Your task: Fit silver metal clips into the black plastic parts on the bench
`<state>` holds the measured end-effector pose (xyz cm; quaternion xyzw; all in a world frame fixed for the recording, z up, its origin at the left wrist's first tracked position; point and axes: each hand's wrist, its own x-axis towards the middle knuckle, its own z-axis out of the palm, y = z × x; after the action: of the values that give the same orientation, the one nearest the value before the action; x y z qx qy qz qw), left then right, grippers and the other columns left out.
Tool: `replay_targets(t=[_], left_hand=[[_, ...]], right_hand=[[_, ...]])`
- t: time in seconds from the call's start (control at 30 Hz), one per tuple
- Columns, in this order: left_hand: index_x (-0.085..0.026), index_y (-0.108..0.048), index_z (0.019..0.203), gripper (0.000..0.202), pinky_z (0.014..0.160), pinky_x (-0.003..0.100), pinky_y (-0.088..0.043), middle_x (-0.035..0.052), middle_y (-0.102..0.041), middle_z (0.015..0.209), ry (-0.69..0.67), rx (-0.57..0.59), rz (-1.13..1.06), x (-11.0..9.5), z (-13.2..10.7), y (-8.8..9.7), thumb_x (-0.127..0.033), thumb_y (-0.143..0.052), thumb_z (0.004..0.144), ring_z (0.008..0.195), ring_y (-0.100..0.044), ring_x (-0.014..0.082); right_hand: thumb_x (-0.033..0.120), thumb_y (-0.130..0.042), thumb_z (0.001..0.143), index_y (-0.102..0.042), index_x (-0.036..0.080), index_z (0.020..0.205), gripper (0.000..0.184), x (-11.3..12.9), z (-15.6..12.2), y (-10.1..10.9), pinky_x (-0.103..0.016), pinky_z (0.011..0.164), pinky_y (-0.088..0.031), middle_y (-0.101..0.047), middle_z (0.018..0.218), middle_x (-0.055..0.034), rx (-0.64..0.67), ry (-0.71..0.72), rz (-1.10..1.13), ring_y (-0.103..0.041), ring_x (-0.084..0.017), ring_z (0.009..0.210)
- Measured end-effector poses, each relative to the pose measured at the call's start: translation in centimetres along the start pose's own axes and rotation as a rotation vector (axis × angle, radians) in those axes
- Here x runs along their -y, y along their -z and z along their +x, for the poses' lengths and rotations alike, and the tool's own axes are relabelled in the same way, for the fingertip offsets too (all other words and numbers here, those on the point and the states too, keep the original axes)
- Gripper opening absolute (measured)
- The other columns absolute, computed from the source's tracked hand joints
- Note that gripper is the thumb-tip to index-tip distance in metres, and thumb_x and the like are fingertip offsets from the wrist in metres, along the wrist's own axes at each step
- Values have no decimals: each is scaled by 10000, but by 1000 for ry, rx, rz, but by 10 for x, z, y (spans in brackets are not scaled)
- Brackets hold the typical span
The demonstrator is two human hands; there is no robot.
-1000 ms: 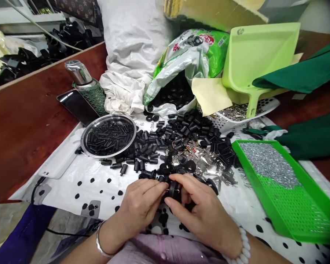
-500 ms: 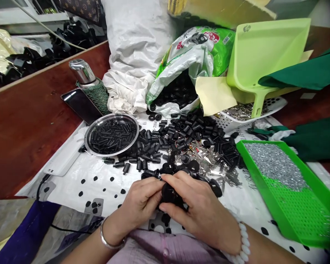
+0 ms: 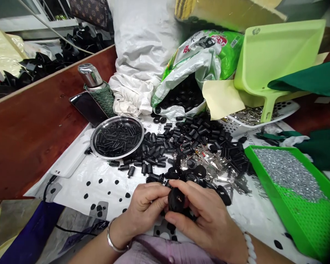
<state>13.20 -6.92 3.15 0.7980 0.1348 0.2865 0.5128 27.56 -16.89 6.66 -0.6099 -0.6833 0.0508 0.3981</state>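
Note:
My left hand (image 3: 143, 207) and my right hand (image 3: 209, 220) meet at the near edge of the table, both pinched on one round black plastic part (image 3: 176, 200) held between the fingertips. Just beyond the hands lies a pile of black cylindrical parts (image 3: 187, 141) mixed with small shiny metal pieces (image 3: 209, 161) on a white sheet with black dots (image 3: 99, 179). A silver bracelet circles my left wrist and a white bead bracelet my right.
A steel dish (image 3: 117, 137) of black parts sits left of the pile. A green perforated tray (image 3: 294, 194) holds small metal bits at right. Behind are a bag of black rings (image 3: 187, 91), a lime dustpan (image 3: 275, 58), a flask (image 3: 95, 86) and a phone (image 3: 88, 108).
The view has shifted a little, so the table's things sit further right. My hands have turned the black part between the fingers and stay together near the table's edge.

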Motion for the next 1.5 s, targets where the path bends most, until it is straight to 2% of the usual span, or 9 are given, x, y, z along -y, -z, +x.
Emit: replay_targets(t=[0.33,0.5,0.73,0.87,1.03,1.13,1.23,1.37,1.5], left_hand=[[-157,-611,830,139,528,208,-380,10,-549,623,-140,-99,97,-4,2,-6,-144,-475,860,556,-482,102],[-162,-609,831,156,532,216,-391,22,-565,639,-114,-90,124,-1,4,-7,-135,-458,859,569,-500,113],[-156,-594,849,139,537,211,-392,14,-565,638,-225,-97,224,-4,10,-2,-120,-459,849,564,-487,106],[-154,-625,782,178,558,208,-424,18,-595,645,-88,-98,24,-9,15,0,-154,-467,863,579,-527,105],[-127,-630,693,217,493,192,-429,18,-613,612,240,-190,-379,-3,11,-3,-233,-527,852,503,-536,91],[-122,-626,701,216,493,196,-430,24,-627,629,294,-217,-465,0,7,-4,-250,-536,849,489,-536,87],[-126,-630,705,219,519,201,-425,12,-588,593,222,-212,-311,-1,4,-3,-223,-512,861,514,-526,92],[-136,-640,815,177,577,213,-412,34,-582,663,-36,-116,44,-3,-2,-2,-156,-472,868,613,-525,115],[-138,-616,872,159,600,219,-412,59,-613,718,-151,-34,165,-1,-6,-3,-122,-458,868,651,-544,129]], right_hand=[[421,-455,889,-424,120,1185,423,2,-8,-11,-270,657,-521,-674,938,-115,-28,17,-60,-655,-181,807],[435,-457,884,-450,109,1179,440,-1,-6,-11,-261,604,-503,-663,857,-93,10,-33,-4,-636,-164,707],[477,-444,877,-482,121,1166,460,-1,8,2,-256,565,-475,-642,770,-56,118,-21,-1,-594,-141,603],[508,-551,804,-371,123,1300,653,-3,9,17,-220,491,-435,-572,710,3,109,-43,109,-532,-108,539],[225,-527,866,-499,208,1154,290,-6,3,25,-217,558,-450,-551,775,-1,-79,-130,169,-528,-91,606],[159,-536,847,-535,200,1072,229,-4,1,21,-233,635,-472,-569,849,-30,-91,-103,150,-559,-110,712],[140,-536,841,-530,190,1055,220,-1,1,16,-230,649,-480,-569,929,-48,-53,-79,163,-558,-104,722],[149,-544,832,-532,192,1027,200,3,0,12,-233,740,-489,-567,992,-58,-18,-25,161,-572,-131,869],[145,-536,830,-546,208,969,153,1,-5,12,-217,793,-490,-587,1008,-51,50,1,133,-584,-136,938]])
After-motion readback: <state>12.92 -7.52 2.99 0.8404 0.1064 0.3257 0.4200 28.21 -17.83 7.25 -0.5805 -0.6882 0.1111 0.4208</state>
